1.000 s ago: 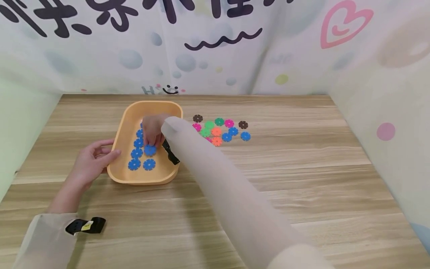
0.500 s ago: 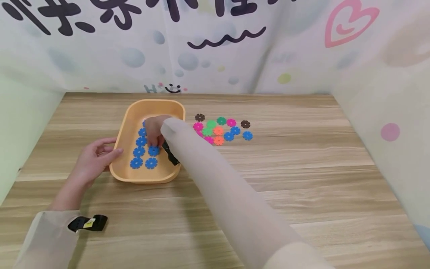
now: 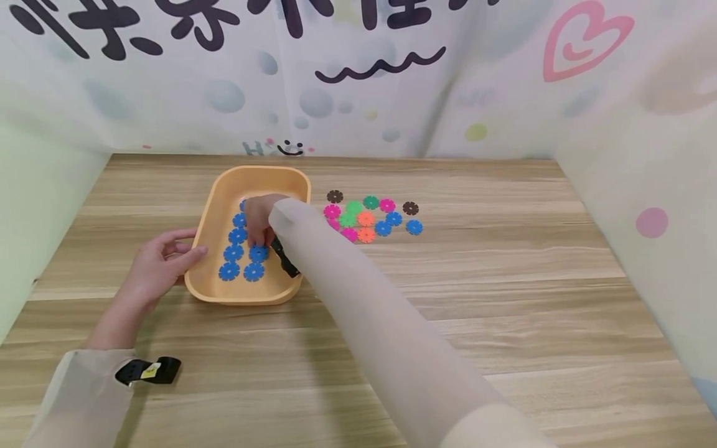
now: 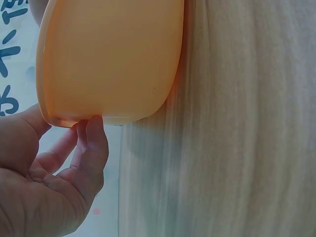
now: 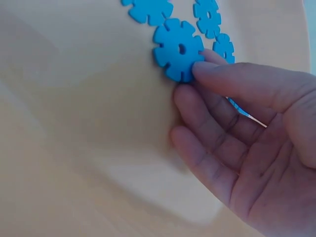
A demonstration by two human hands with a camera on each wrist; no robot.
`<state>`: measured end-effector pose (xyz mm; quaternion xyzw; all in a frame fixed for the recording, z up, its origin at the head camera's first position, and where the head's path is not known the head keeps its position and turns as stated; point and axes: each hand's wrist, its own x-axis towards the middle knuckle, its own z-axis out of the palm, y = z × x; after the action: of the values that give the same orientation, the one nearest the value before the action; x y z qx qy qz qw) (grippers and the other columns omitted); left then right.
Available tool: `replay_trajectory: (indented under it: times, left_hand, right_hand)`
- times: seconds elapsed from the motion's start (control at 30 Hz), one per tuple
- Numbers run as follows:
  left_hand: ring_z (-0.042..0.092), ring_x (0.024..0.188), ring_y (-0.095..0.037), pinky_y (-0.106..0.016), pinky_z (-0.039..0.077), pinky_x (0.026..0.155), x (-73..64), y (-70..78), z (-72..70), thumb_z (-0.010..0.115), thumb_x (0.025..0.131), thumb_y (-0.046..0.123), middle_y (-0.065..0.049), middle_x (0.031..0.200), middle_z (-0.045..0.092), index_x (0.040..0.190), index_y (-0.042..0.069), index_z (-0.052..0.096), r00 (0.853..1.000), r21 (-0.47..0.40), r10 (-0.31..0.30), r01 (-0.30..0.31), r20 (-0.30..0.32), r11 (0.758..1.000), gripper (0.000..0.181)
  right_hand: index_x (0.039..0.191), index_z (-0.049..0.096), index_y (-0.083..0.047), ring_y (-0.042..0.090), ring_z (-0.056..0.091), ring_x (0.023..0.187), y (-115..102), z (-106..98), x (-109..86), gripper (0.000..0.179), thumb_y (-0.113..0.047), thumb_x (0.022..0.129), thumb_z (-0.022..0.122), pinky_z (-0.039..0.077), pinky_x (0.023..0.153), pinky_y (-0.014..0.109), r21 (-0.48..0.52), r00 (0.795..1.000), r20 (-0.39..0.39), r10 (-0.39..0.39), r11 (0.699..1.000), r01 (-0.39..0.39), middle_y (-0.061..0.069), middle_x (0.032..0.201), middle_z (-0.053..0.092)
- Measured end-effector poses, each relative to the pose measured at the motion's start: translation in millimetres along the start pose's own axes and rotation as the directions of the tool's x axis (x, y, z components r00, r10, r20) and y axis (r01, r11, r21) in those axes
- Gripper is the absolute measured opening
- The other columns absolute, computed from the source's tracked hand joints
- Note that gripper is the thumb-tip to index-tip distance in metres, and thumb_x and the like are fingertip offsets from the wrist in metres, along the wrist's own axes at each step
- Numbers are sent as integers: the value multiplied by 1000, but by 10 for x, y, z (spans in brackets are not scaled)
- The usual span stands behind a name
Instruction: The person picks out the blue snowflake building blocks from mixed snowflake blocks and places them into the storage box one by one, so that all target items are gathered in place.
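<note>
An orange plastic tray (image 3: 263, 179) stands left of the middle in the head view. My left hand (image 3: 154, 267) grips its left side, thumb over the rim and fingers bent under it, as the left wrist view shows. Reaching inside, my right hand (image 3: 259, 218) pinches a notched blue snowflake disc (image 5: 175, 47) between thumb and fingers, close over the tray floor. That disc lies just behind another blue disc (image 3: 254, 272). Beside them runs a column of several blue discs (image 3: 233, 252). The right hand covers part of the tray's inside.
Right of the tray, loose discs lie on the wooden table (image 3: 504, 311): brown (image 3: 411, 208), pink (image 3: 387, 205), green (image 3: 354, 208), orange (image 3: 366, 235) and blue (image 3: 414, 227). A printed curtain (image 3: 381, 112) hangs behind. My right sleeve (image 3: 370, 311) crosses the table's middle.
My right hand has shifted the pinched blue disc slightly nearer to the front disc and a little right. The left hand keeps its grip on the tray. The head view has shifted slightly.
</note>
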<state>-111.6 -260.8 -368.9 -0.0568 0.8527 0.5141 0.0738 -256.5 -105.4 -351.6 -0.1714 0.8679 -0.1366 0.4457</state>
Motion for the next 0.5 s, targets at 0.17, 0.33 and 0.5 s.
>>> replay_trajectory:
  times: [0.17,0.33,0.5]
  left_hand:
    - [59,70,0,-26,55,59,6,10,4,55,92,26,-24,106,50,136,-6,34,1000,11,-3,4,-3,1000,58]
    - [59,70,0,-26,55,59,7,11,2,56,92,25,-22,104,51,135,-7,34,1000,4,-3,3,-1,1000,57]
    - [60,71,-1,-27,55,59,4,-1,-5,56,92,25,-13,99,54,135,-6,35,1000,-13,-1,1,-1,1000,58]
  right_hand:
    - [81,72,-12,13,60,71,-5,3,0,9,-4,77,73,51,60,20,22,1000,-15,26,999,-25,2,83,67]
    - [84,70,-11,14,59,74,-23,-21,-109,12,-3,75,74,51,61,21,41,999,-32,4,999,-2,4,87,65]
    - [88,66,-12,17,56,77,-64,-88,-279,16,-4,76,72,48,64,24,64,993,-95,-64,995,70,4,88,62]
